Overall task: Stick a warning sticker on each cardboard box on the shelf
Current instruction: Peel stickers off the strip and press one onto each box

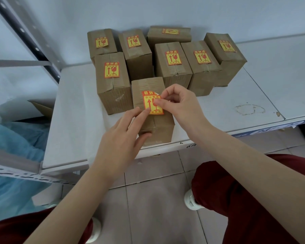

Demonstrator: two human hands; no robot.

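Warning sticker [150,103] lay on the taped top of the nearest cardboard box [148,85], which stood at the front edge of the white shelf [74,111]. It was only partly down: its top right corner curled up, showing the white underside. Your left hand [120,138] pressed the lower left corner with straight fingers, thumb against the box's front face, gripping nothing. Your right hand [181,106] pinched the sticker's right edge between thumb and forefinger. To do this well, I judged, you needed a firm left anchor, then to lower the pinched edge gradually and smooth from the pressed corner toward the loose one, so no crease or bubble formed over the tape seam. The sticker was yellow with a red border, an upward arrow, a glass symbol and red characters. Seven boxes behind [173,71] already carried theirs.
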